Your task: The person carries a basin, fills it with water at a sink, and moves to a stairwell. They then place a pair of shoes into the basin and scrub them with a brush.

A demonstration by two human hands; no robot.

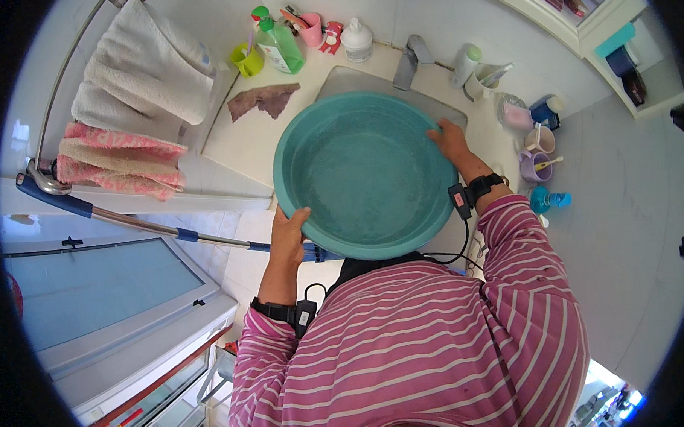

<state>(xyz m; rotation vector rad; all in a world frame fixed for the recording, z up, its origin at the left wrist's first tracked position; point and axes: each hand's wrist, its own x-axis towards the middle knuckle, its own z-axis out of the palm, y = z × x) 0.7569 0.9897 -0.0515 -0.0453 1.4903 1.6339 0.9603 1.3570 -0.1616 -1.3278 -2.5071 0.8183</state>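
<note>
A round teal plastic basin (363,179) is held in front of me over the washbasin (346,80), hiding most of it. My left hand (289,232) grips its near left rim, thumb on top and fingers underneath. On the far right side, my right hand (451,142) has hold of the rim in the same way. The basin looks wet or stained inside, and whether it holds water I cannot tell. Behind it stands a grey faucet (410,61). A brown rag (264,100) lies on the white countertop (232,144) to the left.
Along the back stand a green spray bottle (279,46), a yellow-green cup (247,60), a pink cup (311,29) and a white bottle (357,41). Cups and bottles, including a purple mug (535,166), line the right side. Towels (139,74) hang left, above a mop handle (161,226).
</note>
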